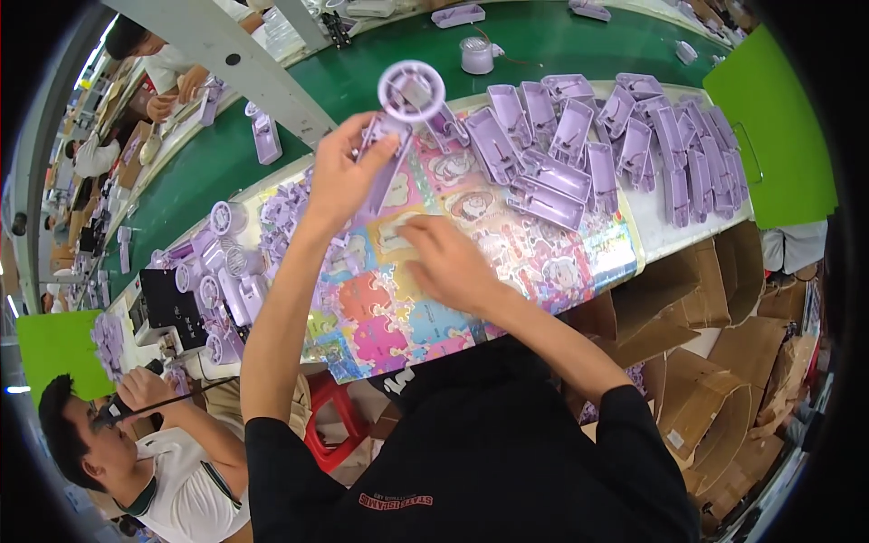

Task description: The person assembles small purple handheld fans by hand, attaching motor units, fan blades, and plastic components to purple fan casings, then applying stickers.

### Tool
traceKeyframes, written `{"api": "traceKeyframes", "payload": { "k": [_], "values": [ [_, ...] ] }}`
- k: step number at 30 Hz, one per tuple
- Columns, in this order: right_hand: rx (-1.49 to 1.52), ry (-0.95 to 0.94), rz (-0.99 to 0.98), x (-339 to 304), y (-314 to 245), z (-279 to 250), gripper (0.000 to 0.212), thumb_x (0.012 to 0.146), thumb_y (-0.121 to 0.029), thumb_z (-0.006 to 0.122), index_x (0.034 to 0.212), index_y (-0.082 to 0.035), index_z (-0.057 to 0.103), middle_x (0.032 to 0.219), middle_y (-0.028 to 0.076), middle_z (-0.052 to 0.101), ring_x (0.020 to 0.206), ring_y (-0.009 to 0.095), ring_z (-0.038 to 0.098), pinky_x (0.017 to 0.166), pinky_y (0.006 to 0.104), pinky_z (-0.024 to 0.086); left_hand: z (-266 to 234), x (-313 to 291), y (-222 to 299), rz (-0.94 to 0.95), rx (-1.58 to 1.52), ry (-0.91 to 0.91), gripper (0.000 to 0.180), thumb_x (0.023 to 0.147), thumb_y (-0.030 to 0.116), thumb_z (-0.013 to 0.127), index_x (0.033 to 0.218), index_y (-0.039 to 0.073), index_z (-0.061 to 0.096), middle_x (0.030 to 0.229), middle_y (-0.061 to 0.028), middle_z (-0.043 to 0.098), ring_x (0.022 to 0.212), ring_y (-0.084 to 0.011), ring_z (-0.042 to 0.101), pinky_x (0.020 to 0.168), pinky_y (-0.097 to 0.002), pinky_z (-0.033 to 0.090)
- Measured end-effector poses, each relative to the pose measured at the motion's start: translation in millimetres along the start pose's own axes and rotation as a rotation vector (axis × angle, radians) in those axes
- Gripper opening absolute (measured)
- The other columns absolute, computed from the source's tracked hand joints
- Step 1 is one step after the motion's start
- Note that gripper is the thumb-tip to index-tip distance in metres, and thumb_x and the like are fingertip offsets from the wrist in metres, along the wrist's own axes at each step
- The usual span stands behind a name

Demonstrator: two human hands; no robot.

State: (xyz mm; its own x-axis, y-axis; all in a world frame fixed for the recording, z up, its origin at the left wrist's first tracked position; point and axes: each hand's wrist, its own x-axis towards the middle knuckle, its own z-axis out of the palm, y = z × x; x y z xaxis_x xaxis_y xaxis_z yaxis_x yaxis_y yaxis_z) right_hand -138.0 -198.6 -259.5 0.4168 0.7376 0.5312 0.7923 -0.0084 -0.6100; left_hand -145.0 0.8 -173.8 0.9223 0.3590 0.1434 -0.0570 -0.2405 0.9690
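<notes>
Lilac ring-headed casing (pixel 387 176): we have it in our left grip (pixel 348 172), fingers wrapped about its long handle part and the thumb lying along the near face, with the round head standing out beyond the grip, over the far side of the desk (pixel 648 237). Our right grip (pixel 457 271) hangs nearer to us and to the right of the casing, fingers loosely parted and bent, with nothing that we can see in it. Beneath both grips we see a printed sheet (pixel 371 303) (a bright one, patterned with cartoon figures and jigsaw shapes). To the right of the left grip we find a crowd of lilac trough-shaped shells (pixel 550 204), some leaning on one another. Just left of that same grip lies a heap of small lilac pieces (pixel 283 213), and further left, closer to us, a cluster of round-headed lilac parts (pixel 240 299) beside a black box (pixel 170 308). Beyond the left grip runs a green surface (pixel 362 77), where a round lilac housing (pixel 477 56) sits with a thin wire trailing from it. Well below the right grip, off to its right, we see cardboard boxes (pixel 697 398).
</notes>
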Motion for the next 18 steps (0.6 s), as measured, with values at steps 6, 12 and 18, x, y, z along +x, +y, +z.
{"api": "traceKeyframes", "payload": {
  "k": [6,12,18],
  "values": [
    [0.044,-0.269,-0.513,56.1,6.8,57.0,0.048,0.080,-0.032,0.073,0.117,-0.004,0.062,0.120,0.017,0.060,0.114,0.034,0.059,0.098,0.0431,0.048,2.0,60.9,-1.8,-0.232,-0.140,0.166,0.023,0.099,0.023,0.066,0.112,0.005,0.066,0.092,-0.0075,0.074,0.079,-0.0117,0.067,0.071,-0.0256,0.048],
    [0.177,-0.260,-0.563,59.6,16.0,70.7,0.035,0.081,-0.018,0.062,0.112,-0.002,0.062,0.112,0.016,0.059,0.105,0.030,0.062,0.085,0.0411,0.054,-5.1,122.3,-61.6,-0.293,0.104,0.375,0.041,0.088,0.024,0.077,0.117,-0.004,0.067,0.097,-0.0132,0.072,0.085,-0.0192,0.068,0.074,-0.0324,0.051],
    [0.142,-0.222,-0.531,57.7,22.7,73.4,0.034,0.080,-0.014,0.060,0.111,-0.001,0.061,0.114,0.016,0.059,0.106,0.026,0.063,0.075,0.0334,0.058,-25.4,188.0,-132.9,-0.305,0.420,0.726,0.048,0.086,0.028,0.079,0.119,0.001,0.056,0.105,-0.0174,0.070,0.093,-0.0269,0.069,0.078,-0.0381,0.054]
  ]
}}
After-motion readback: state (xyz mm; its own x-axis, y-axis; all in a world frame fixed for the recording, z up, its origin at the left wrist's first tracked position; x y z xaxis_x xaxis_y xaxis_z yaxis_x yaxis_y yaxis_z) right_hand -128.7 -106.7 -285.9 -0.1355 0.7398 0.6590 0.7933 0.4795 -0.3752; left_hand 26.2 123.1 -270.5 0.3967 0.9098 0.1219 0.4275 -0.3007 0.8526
